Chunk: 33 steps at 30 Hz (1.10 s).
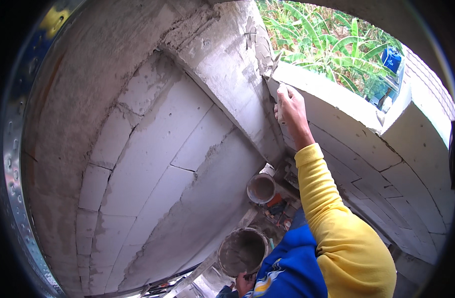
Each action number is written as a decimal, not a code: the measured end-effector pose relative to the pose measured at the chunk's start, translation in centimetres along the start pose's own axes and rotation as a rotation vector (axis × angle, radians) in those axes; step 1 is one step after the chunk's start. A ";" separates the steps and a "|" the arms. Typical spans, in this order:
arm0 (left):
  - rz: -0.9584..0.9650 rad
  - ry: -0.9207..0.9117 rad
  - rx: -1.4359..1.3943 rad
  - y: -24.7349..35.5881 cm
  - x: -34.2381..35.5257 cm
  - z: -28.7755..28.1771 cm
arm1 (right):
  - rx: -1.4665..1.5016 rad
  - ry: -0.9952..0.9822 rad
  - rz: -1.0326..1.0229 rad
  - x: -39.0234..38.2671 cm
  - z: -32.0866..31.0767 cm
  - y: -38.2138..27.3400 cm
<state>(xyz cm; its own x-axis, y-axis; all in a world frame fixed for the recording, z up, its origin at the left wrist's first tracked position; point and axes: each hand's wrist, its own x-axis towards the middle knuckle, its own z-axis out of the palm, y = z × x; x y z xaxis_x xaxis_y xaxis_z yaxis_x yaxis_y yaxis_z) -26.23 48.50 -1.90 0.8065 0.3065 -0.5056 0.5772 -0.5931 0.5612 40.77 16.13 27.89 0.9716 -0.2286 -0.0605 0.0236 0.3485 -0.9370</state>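
Note:
My right hand [291, 109] is raised in a yellow sleeve, its fingers wrapped round the pale handle of a trowel [274, 68]. The trowel's blade is up against fresh grey mortar [262, 47] on the edge of a concrete column [232, 74], where it meets the top of a low block wall [331, 92]. Low down by my body, my left hand [245, 283] is closed at the near rim of a bucket [221, 256] that holds grey mortar. Part of that hand is hidden below the rim.
A second bucket [248, 191] with grey contents stands farther off on the cluttered floor. To the left rises a wall of pale blocks [158, 134], partly coated with grey plaster [207, 198]. Green plants [326, 39] grow beyond the opening. A perforated metal strip [14, 184] curves along the left edge.

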 end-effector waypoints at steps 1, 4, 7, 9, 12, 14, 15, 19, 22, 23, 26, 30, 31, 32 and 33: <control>-0.076 -0.022 -0.173 0.3 0.1 0.0 | 0.042 -0.027 0.029 0.9 -0.4 0.0; -0.452 -0.062 -0.806 -0.1 0.9 -0.3 | 0.017 -0.072 -0.029 2.5 0.7 0.5; -0.845 0.026 -1.360 -0.5 0.9 -0.6 | -0.143 -0.036 -0.136 2.0 2.4 0.0; -0.461 0.075 -0.775 5.0 0.0 -0.3 | -0.233 0.047 -0.273 2.0 2.0 0.8; -0.289 0.106 -0.086 13.6 -1.7 -2.8 | -0.354 0.084 -0.300 1.7 2.0 1.3; -0.290 0.147 -0.242 8.7 -1.2 -1.7 | -0.659 0.223 -0.657 2.0 3.2 2.8; -0.291 0.149 -0.318 8.2 -1.2 -1.4 | -0.589 0.102 -0.513 0.2 4.0 2.0; -0.362 0.151 -0.734 8.9 -0.9 -1.4 | -0.577 0.042 -0.524 -3.4 4.0 3.3; -0.437 0.180 -0.865 8.7 -0.5 -1.1 | -0.600 0.097 -0.543 -2.9 3.3 4.6; -0.447 0.191 -0.862 8.7 -0.3 -1.0 | -0.626 0.098 -0.527 -2.3 3.2 4.7; -0.577 0.245 -1.030 8.2 0.7 -0.1 | -0.639 0.086 -0.516 -1.6 3.2 4.8; -0.424 0.235 -0.748 4.0 0.5 1.9 | -0.544 -0.014 -0.533 -5.4 2.6 5.3; -0.390 0.206 -0.715 3.9 0.2 2.1 | -0.537 0.011 -0.577 -5.2 1.5 6.8; -0.499 0.183 -0.993 4.2 0.5 1.7 | -0.531 0.033 -0.621 -5.0 0.5 7.6; -0.616 0.156 -1.271 5.7 1.0 1.1 | -0.346 -0.024 -0.402 -5.4 -0.2 6.9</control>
<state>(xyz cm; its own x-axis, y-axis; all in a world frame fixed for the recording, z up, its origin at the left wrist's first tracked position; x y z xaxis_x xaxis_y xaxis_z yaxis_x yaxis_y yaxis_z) -22.23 44.63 0.10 0.3457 0.3934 -0.8519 0.4883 0.6999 0.5213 35.66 19.60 21.73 0.9071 -0.2603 0.3307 0.3201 -0.0833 -0.9437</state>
